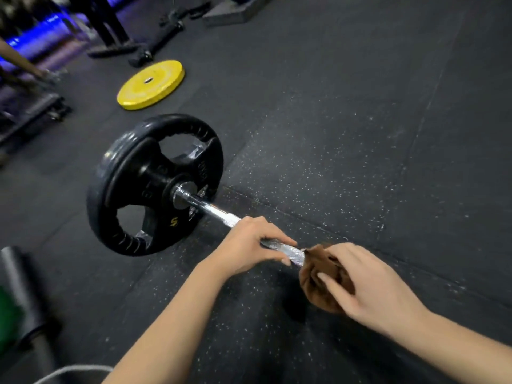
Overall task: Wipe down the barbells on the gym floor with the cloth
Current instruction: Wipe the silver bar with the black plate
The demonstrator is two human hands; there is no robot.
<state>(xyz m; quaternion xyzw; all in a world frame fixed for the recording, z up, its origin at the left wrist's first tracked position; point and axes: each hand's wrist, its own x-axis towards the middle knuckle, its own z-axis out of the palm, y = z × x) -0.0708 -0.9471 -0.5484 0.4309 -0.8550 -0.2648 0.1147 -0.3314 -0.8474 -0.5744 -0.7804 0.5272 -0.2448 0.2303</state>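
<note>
Right hand (371,284) clutches cloth (324,275) around bar (216,212); left hand (249,245) grasps bar beside it. Wiping seemingly underway, stretch towards plate (130,173) remaining.

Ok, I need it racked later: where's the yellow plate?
Head view, upper left: the yellow plate lies flat on the floor, beyond the barbell's black plate.

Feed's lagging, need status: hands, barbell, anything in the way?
Left hand grips barbell shaft. Right hand holds brown cloth bunched on shaft. Left hand sits between cloth and black plate.
</note>
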